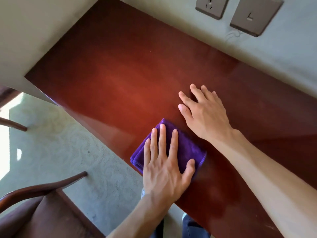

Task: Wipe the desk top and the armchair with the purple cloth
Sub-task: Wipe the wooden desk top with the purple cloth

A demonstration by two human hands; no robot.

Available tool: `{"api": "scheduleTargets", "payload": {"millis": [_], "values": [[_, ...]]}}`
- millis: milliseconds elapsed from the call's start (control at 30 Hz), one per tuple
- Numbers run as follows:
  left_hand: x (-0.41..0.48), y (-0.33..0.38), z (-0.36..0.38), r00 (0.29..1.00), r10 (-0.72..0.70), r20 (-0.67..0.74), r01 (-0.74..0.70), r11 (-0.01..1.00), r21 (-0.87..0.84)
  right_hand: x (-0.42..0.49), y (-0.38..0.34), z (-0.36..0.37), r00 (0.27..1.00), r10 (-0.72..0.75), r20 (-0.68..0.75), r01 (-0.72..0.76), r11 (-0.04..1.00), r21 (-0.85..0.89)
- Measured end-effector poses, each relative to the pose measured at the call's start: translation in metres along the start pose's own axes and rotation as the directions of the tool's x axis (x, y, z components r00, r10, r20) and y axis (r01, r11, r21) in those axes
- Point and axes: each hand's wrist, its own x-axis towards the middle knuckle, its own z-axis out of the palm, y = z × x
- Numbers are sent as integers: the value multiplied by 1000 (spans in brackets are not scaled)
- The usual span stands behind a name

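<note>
A folded purple cloth (187,148) lies on the reddish-brown desk top (123,79), close to its front edge. My left hand (164,162) lies flat on the cloth with fingers spread, pressing it to the wood. My right hand (204,112) rests flat on the bare desk just beyond and right of the cloth, fingers apart, holding nothing. The armchair (42,213), dark wood with a brown cushioned seat, stands at the lower left beside the desk.
The desk sits in a corner between pale walls (34,31). A wall socket (210,6) and a switch plate (255,14) are above its far edge. Patterned pale carpet (68,152) covers the floor at left. Another chair's arm (13,124) shows at far left.
</note>
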Motion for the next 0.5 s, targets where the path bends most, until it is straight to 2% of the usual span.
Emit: {"api": "scheduleTargets", "payload": {"millis": [333, 500], "values": [[-28, 58, 15, 999, 35, 32, -35, 999, -18, 3, 11, -8, 998, -50, 28, 50, 999, -7], [-29, 61, 15, 999, 25, 26, -25, 1000, 2, -3, 15, -5, 996, -71, 50, 66, 994, 86]]}}
